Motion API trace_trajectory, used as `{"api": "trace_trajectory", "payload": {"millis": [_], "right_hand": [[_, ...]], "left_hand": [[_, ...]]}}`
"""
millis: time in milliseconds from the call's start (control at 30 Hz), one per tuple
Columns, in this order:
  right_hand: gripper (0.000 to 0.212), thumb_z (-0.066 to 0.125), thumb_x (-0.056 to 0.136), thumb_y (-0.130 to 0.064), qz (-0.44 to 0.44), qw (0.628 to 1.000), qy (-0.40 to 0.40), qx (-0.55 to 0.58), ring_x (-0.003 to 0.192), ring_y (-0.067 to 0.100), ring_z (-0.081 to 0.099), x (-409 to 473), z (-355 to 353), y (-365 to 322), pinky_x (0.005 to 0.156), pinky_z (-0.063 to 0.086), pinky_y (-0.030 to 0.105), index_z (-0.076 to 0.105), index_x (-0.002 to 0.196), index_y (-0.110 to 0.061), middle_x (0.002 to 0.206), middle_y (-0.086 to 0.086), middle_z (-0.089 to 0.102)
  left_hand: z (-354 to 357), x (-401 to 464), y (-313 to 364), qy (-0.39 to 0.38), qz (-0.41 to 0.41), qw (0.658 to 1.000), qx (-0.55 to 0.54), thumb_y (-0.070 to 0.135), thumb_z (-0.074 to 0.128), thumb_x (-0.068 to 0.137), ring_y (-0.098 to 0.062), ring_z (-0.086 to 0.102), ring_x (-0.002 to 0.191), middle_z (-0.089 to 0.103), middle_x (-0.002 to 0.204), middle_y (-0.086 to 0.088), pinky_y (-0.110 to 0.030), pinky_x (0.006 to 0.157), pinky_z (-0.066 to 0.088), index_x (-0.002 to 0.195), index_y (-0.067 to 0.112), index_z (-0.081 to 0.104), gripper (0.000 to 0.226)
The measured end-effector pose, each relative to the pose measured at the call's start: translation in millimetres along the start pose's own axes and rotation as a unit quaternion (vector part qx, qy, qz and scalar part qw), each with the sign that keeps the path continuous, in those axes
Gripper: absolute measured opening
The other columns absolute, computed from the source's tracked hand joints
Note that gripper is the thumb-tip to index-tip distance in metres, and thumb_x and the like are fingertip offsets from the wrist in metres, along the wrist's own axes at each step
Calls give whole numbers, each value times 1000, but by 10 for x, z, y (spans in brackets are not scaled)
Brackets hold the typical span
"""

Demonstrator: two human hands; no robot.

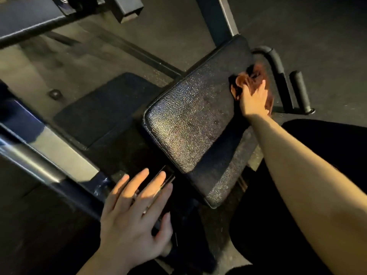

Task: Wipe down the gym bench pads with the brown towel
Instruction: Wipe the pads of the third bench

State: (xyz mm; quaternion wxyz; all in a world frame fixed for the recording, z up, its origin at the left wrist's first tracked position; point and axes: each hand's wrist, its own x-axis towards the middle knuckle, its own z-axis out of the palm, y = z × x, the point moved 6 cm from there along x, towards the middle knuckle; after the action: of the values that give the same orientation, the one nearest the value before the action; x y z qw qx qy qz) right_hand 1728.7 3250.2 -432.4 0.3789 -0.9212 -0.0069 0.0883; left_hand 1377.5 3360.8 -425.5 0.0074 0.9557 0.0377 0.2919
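A black textured bench pad (190,120) runs diagonally through the middle of the view, shiny under the light. My right hand (253,100) presses the bunched brown towel (252,78) against the pad's far right edge, fingers closed over the cloth. My left hand (135,211) is at the lower left with fingers spread, resting on a dark metal frame part just below the pad's near end and holding nothing.
A second dark pad (103,108) lies lower to the left. Black foam handles (299,90) stick out right of the towel. A blue-and-silver frame bar (39,155) crosses the left side. Another pad and square steel tubing (127,8) sit at the top. Dark clothing (317,139) is at right.
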Motion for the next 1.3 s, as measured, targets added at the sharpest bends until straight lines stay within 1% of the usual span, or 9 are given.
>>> {"api": "trace_trajectory", "payload": {"millis": [133,267,333,400,500,700,833,1100,1300], "right_hand": [[72,37,104,-44,-67,997,-36,-33,152,26,-6,-650,134,292,119,-1,57,-3,157,-17,165,6,-9],[72,47,99,-47,-155,980,-114,-60,150,26,-17,-1411,396,546,116,-1,65,-17,132,-53,163,2,-20],[79,35,89,-74,-175,965,-161,-112,148,26,-24,-1778,533,670,116,2,67,-11,147,-48,159,-1,-31],[109,4,65,-97,-223,943,-191,-158,145,26,-31,-2067,595,772,115,2,65,-24,147,-32,152,-2,-40],[111,-8,58,-97,-274,923,-205,-176,137,26,-39,-2260,570,817,115,1,64,-34,138,-25,147,-2,-43],[76,24,79,-69,-159,973,-166,-32,145,14,-30,-1897,577,732,114,-5,64,-21,139,-53,156,-14,-32],[69,38,103,-38,-57,993,-102,-14,150,23,-19,-1163,471,716,116,-3,65,-4,158,-26,163,-4,-22],[68,30,106,-46,31,999,-24,18,152,27,-7,19,78,750,120,-3,43,0,158,-14,166,5,-6],[71,36,105,-37,-57,997,-51,-29,151,27,-12,-521,243,643,120,-5,55,-4,156,-10,165,6,-13]], "left_hand": [[0,10,19,15,-5,1000,12,32,50,84,-29,55,123,63,132,-1,-50,107,39,113,17,77,42],[-10,19,6,-4,-1,1000,21,32,51,83,-29,54,124,65,132,-4,-50,107,38,117,16,75,45],[2,8,20,-30,15,999,38,33,49,85,-30,52,128,62,137,-6,-50,109,35,122,16,72,47],[15,1,75,-49,53,996,59,33,48,88,-30,50,131,59,141,-7,-53,110,35,125,15,70,47],[38,2,169,-60,116,988,83,32,45,93,-30,52,132,57,142,-10,-53,110,35,129,15,68,45],[-27,-7,182,-13,117,991,57,28,43,98,-25,50,131,62,136,-8,-48,109,35,122,15,72,40],[-35,-27,175,23,129,991,28,24,50,90,-22,58,125,66,130,-4,-45,103,43,115,17,76,37],[-20,3,119,-3,99,995,-22,33,46,88,-21,55,121,64,128,1,-38,97,43,130,21,58,45],[-8,-18,116,4,87,996,-5,33,45,86,-23,61,114,71,120,-1,-40,89,47,117,18,75,47]]}}
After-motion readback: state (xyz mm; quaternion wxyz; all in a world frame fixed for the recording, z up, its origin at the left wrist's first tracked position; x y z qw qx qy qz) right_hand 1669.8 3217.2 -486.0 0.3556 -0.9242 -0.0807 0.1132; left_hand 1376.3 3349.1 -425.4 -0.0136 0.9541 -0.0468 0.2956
